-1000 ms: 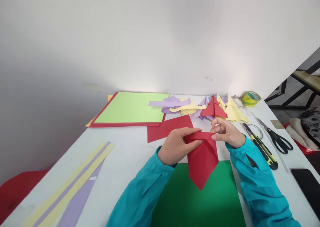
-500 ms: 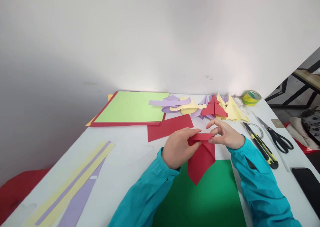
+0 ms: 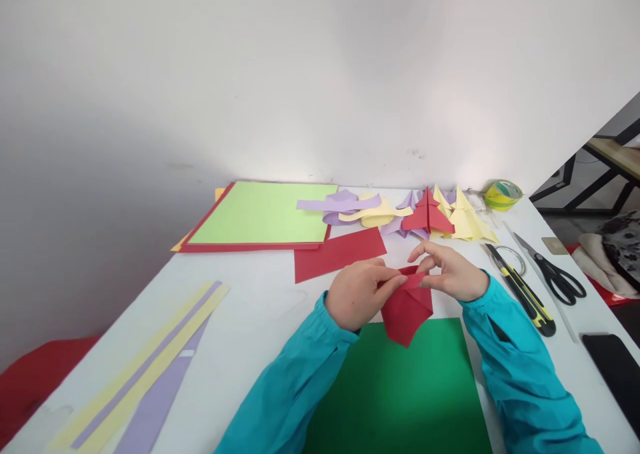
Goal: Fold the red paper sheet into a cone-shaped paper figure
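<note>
Between both hands is a folded red sheet of paper (image 3: 407, 315), its pointed lower end hanging over a green sheet (image 3: 400, 394). My left hand (image 3: 357, 294) pinches the upper left of its folded edge between thumb and fingers. At the upper right corner, my right hand (image 3: 450, 272) grips it between thumb and fingertips, with the index finger raised and curved. The top of the paper bends open like a pocket. Part of the fold is hidden behind the fingers.
A red rectangle (image 3: 340, 254) lies beyond my hands, beside stacked green-topped sheets (image 3: 260, 214). Folded paper planes (image 3: 429, 215) and a tape roll (image 3: 503, 195) line the wall. Rightward are a utility knife (image 3: 523, 291), scissors (image 3: 555, 274) and a black phone (image 3: 613, 374). Paper strips (image 3: 160, 361) lie left.
The red paper has tilted, its lower tip rising and shifting slightly right. Its top now bows open, and my left fingers have moved along the folded edge.
</note>
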A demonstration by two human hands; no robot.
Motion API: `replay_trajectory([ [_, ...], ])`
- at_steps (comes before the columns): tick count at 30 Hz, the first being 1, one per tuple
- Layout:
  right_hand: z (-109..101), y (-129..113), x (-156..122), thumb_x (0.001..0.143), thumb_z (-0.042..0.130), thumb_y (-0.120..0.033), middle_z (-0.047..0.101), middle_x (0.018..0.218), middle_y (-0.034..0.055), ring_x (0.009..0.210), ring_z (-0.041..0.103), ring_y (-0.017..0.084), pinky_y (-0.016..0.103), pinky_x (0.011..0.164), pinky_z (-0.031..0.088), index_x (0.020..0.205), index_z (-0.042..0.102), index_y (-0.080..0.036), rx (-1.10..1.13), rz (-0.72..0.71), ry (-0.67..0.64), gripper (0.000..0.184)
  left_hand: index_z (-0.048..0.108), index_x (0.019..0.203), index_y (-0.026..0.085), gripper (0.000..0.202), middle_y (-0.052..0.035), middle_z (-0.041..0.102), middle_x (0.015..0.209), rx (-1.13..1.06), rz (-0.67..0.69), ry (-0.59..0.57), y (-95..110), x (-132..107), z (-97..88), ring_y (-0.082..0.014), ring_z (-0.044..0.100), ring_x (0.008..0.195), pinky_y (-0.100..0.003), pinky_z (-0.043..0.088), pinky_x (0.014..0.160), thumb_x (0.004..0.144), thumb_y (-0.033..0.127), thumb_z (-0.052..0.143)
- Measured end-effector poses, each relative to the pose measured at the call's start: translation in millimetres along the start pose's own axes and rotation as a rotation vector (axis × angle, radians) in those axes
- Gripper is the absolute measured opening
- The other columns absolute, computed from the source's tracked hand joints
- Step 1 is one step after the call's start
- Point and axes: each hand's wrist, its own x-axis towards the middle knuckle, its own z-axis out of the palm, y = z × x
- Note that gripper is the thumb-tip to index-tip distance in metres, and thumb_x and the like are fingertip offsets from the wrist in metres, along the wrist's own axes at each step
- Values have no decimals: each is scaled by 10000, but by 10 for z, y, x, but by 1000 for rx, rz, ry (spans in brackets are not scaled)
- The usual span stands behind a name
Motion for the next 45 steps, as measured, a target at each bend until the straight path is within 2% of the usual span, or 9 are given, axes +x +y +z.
replay_trajectory([
  [4,24,-28,-23,652,629,-132,643,675,-29,631,581,132,249,595,401,929,517,-218,-152,-58,31,310,693,620,210,337,-9,577,552,-116,17,-62,-33,10,13,-110,423,498,-229,262,502,833,380,496],
  [9,26,-80,-59,656,651,-145,651,666,-39,616,561,130,256,613,393,946,499,-231,-246,-81,10,339,742,713,200,259,-7,618,574,-326,-45,-206,-61,20,-31,-107,411,511,-213,287,491,772,386,571],
  [12,-5,-91,-86,700,642,-192,653,708,-21,633,557,126,267,640,403,984,483,-221,-199,-120,-54,327,745,728,156,303,-33,656,627,-479,-89,-325,-77,29,-56,-127,471,547,-215,352,511,747,414,589],
  [17,-62,-74,-97,746,621,-206,635,790,0,748,588,126,305,763,440,1075,449,-204,36,-142,-164,371,730,739,117,349,-63,671,673,-598,-112,-434,-102,38,-97,-140,516,572,-233,414,549,748,435,587],
  [20,-70,-43,-64,717,671,-199,638,770,-10,728,592,120,303,752,449,1076,440,-203,137,-160,-164,427,685,645,120,354,-20,580,566,-621,-103,-480,-120,52,-105,-108,432,528,-213,352,499,734,454,609],
  [25,-73,22,-10,659,730,-169,664,741,-20,662,595,108,274,680,464,1062,451,-203,255,-144,-136,491,471,487,143,480,42,337,492,-669,-62,-567,-111,70,-89,-73,261,505,-212,228,456,754,527,574],
  [36,-36,23,11,645,750,-175,694,733,0,653,626,110,255,647,478,996,554,-182,295,-198,-37,401,342,487,186,550,78,277,401,-702,-93,-607,-14,60,22,-46,222,379,-209,166,366,743,629,543],
  [42,41,-69,-21,659,760,-255,694,755,24,700,654,142,288,665,512,930,600,-185,282,-217,11,322,437,450,175,515,62,382,346,-746,-148,-579,39,52,143,-50,325,312,-196,217,339,688,591,626],
  [45,82,-143,-42,697,737,-300,697,854,51,815,659,170,319,735,526,898,625,-192,293,-272,148,255,480,417,165,490,42,437,327,-810,-181,-552,28,58,147,-57,365,294,-195,239,338,648,545,687],
])
